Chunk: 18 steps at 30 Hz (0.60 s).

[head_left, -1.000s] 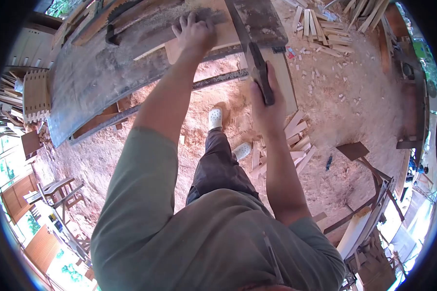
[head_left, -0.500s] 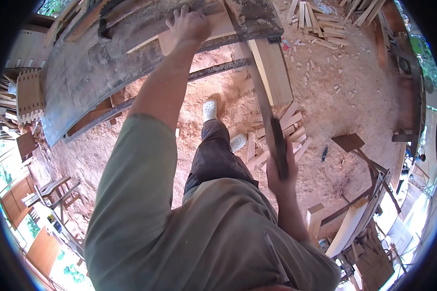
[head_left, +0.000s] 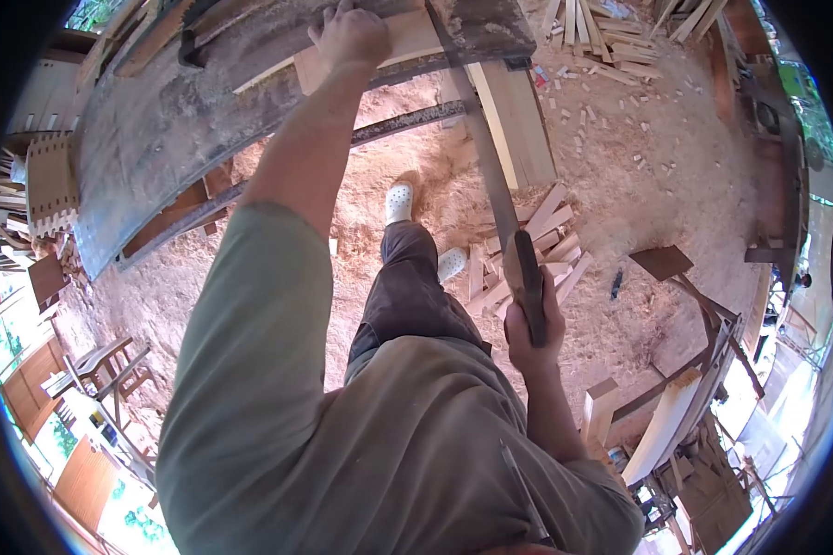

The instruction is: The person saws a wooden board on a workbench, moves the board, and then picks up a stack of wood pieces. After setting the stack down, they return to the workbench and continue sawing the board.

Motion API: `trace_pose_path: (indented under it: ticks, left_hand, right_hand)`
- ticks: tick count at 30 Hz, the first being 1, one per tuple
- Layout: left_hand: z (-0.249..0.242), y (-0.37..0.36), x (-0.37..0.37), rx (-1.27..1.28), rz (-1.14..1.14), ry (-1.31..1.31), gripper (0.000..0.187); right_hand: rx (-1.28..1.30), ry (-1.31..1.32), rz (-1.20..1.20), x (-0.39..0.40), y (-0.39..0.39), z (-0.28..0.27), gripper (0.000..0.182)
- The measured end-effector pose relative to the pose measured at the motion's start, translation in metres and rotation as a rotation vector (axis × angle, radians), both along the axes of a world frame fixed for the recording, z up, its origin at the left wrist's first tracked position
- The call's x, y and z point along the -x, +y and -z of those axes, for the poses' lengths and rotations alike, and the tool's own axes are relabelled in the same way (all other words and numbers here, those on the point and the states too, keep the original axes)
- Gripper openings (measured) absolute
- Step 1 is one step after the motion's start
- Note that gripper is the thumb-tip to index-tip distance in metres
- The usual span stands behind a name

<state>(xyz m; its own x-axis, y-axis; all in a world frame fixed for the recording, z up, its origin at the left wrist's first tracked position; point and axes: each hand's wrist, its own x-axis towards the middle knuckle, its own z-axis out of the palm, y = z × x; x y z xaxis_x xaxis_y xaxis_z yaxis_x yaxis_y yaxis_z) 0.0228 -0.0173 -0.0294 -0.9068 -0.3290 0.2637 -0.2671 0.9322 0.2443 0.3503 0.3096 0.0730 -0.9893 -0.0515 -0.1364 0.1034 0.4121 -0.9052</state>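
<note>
In the head view my left hand [head_left: 352, 39] bears down on a pale wooden board [head_left: 415, 37] on the workbench, fingers bent toward its far side. My right hand [head_left: 539, 324] is closed round the dark handle of a handsaw [head_left: 495, 190]. The long blade slants up and away from that hand to the board's right end, where its far part meets the wood. Whether the teeth are in a cut cannot be made out. The dark, dusty workbench [head_left: 171, 148] stretches to the left under the board.
A thick pale plank [head_left: 518, 125] slopes down beside the bench end. Offcuts [head_left: 551, 236] lie on the sawdust floor near my feet, with more wood strips [head_left: 611, 42] farther off. Another saw [head_left: 187, 42] lies on the bench. Timber [head_left: 666, 421] leans at lower right.
The saw and my right hand were smeared by motion before and look sharper now. They have shifted only slightly. My left hand stays on the board; the whole view has moved a little.
</note>
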Motion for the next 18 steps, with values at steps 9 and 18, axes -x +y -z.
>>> trace_pose_path:
  ticks: [9, 18]
  left_hand:
    - [-0.019, 0.009, -0.013, 0.001, 0.011, -0.104, 0.046]
    - [-0.015, 0.008, -0.01, -0.013, 0.004, -0.068, 0.04]
  right_hand:
    - [0.21, 0.083, -0.008, 0.123, -0.065, 0.015, 0.058]
    - [0.121, 0.006, -0.006, 0.066, -0.031, -0.004, 0.058]
